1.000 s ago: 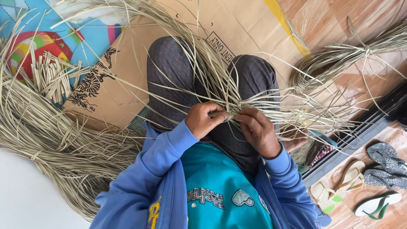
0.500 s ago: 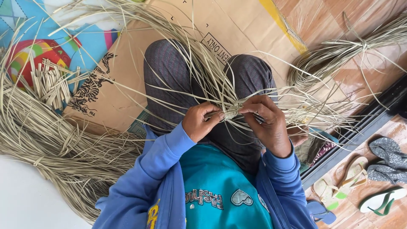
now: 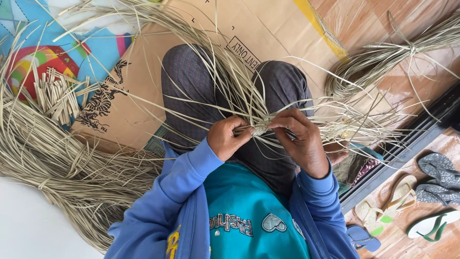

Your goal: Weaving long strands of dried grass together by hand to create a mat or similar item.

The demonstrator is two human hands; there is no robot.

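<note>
A small woven knot [image 3: 261,128] of pale straw sat over the lap, between both hands. The left hand [image 3: 228,138] pinched it with curled fingers; the right hand [image 3: 301,140] gripped its other side, knuckles up. Loose strands [image 3: 215,72] fanned across the cardboard [image 3: 143,103].

Flattened cardboard [image 3: 143,108] underfoot; colourful mat [image 3: 43,52] beside it; sandals [image 3: 431,192] near a door track [image 3: 407,144].

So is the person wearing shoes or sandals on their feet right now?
Cannot tell: the feet are out of view, though several sandals lie on the floor, away from both hands.
</note>
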